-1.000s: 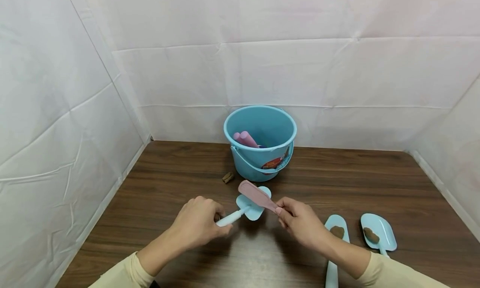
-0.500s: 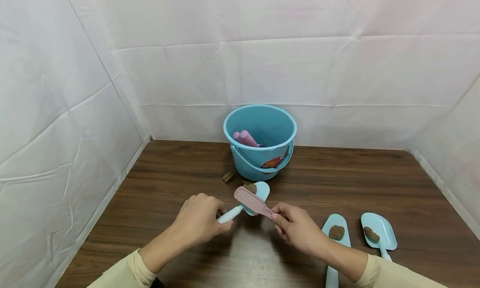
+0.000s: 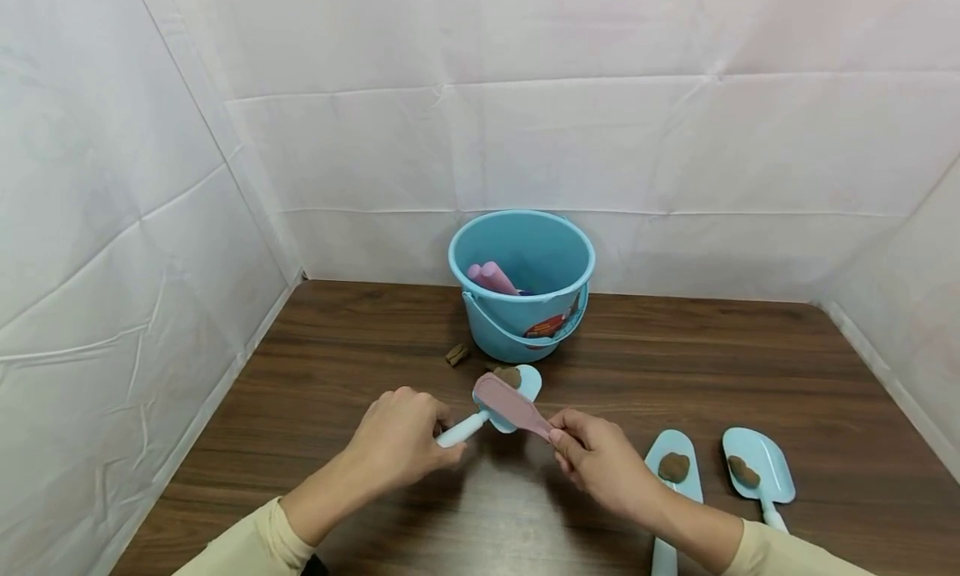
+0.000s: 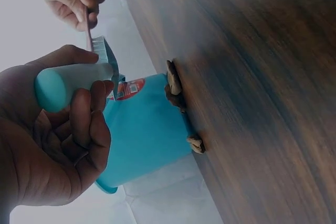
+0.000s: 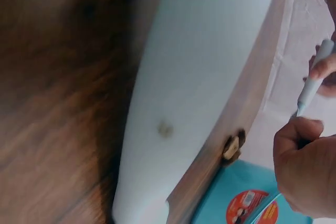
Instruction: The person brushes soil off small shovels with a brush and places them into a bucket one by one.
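My left hand (image 3: 402, 436) grips the pale handle (image 3: 461, 430) of a light blue sand-toy tool whose rounded head (image 3: 530, 382) points toward the bucket. In the left wrist view the fingers curl round this handle, above the table. My right hand (image 3: 596, 459) pinches the thin handle of a pink paddle-shaped tool (image 3: 510, 401). Its flat blade crosses over the blue head and hides part of it. A brown clump (image 3: 507, 376) shows beside the blue head; another clump (image 3: 457, 355) lies on the table by the bucket's base.
Against the back wall stands a light blue bucket (image 3: 521, 322) with pink handles (image 3: 495, 277) inside. Beside my right forearm lie a long light blue scoop (image 3: 690, 494) and a light blue shovel (image 3: 772, 468), each bearing a brown clump. White sheets (image 3: 360, 159) enclose the wooden table (image 3: 352, 334).
The blue head has tilted, and the brown clump beside it shows more. The pink blade has dropped slightly; it turned its ridged face up midway, then back. Both hands have kept their holds.
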A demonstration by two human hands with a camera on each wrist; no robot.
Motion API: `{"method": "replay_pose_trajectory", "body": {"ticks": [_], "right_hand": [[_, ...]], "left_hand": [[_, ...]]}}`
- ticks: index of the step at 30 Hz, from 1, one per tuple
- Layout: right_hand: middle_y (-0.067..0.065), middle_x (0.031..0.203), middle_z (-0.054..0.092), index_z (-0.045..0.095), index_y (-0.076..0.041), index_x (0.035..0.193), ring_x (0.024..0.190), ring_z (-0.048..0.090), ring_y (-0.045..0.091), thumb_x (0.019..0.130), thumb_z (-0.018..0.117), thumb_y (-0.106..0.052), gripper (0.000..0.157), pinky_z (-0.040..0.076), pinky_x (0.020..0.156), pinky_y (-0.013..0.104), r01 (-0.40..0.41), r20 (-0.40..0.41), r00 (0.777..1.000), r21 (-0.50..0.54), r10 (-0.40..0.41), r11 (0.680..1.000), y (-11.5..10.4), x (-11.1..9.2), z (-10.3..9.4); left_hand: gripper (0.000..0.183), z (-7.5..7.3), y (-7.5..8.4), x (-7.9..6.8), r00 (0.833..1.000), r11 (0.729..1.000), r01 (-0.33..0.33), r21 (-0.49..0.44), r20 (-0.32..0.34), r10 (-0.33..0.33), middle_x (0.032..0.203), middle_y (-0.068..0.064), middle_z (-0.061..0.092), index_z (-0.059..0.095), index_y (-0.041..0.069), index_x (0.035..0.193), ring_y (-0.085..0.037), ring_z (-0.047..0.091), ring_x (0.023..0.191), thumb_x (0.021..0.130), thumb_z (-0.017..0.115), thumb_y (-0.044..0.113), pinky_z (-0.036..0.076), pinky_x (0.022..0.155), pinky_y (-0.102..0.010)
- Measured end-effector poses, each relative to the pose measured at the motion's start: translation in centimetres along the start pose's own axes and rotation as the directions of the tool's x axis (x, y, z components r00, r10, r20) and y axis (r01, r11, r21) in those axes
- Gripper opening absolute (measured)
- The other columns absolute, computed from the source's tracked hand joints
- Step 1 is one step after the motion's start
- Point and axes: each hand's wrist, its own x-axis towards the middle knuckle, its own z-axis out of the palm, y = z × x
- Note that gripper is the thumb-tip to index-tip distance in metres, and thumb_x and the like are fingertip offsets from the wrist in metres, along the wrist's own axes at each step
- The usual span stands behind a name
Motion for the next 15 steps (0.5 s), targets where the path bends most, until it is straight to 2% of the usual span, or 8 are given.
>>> {"method": "replay_pose_trajectory", "body": {"ticks": [4,7,10,15], "right_hand": [[0.004,0.07,0.051,0.057,0.007,0.106,0.053,0.041,0.011,0.108,0.046,-0.014,0.024,0.034,0.045,0.021,-0.017,0.142,0.99,0.183,-0.01,0.983,-0.5,-0.3,0.9],[0.004,0.07,0.05,0.056,0.007,0.107,0.055,0.04,0.012,0.109,0.045,-0.015,0.025,0.034,0.045,0.022,-0.069,0.191,0.981,0.273,0.017,0.96,-0.7,-0.2,1.2],[0.004,0.07,0.048,0.054,0.008,0.107,0.054,0.038,0.011,0.109,0.042,-0.013,0.024,0.031,0.044,0.021,-0.085,0.165,0.986,0.283,0.039,0.955,-0.5,0.2,1.0],[0.005,0.069,0.049,0.055,0.008,0.106,0.052,0.037,0.012,0.109,0.042,-0.011,0.023,0.031,0.043,0.021,-0.041,0.039,0.999,0.152,0.036,0.987,0.2,0.8,0.2]], "left_hand": [[0.02,0.0,0.1,0.2,1.0,1.0,-0.008,0.017,-0.02,0.008,0.056,0.017,0.051,0.069,0.025,0.067,-0.004,0.04,0.048,0.073,0.085,0.035,0.035,0.044,-0.026],[0.019,0.0,0.2,0.3,0.999,0.999,-0.021,0.029,-0.023,0.022,0.055,0.017,0.05,0.069,0.026,0.067,-0.004,0.041,0.048,0.073,0.085,0.035,0.035,0.044,-0.026],[0.02,0.0,0.3,0.2,1.0,0.999,-0.025,0.034,-0.016,0.025,0.056,0.017,0.051,0.069,0.025,0.066,-0.004,0.042,0.048,0.073,0.085,0.035,0.036,0.044,-0.026],[0.018,0.0,0.1,-0.1,1.0,0.999,-0.02,0.025,0.007,0.019,0.06,0.014,0.056,0.073,0.022,0.069,-0.004,0.042,0.049,0.074,0.086,0.034,0.037,0.045,-0.025]]}}
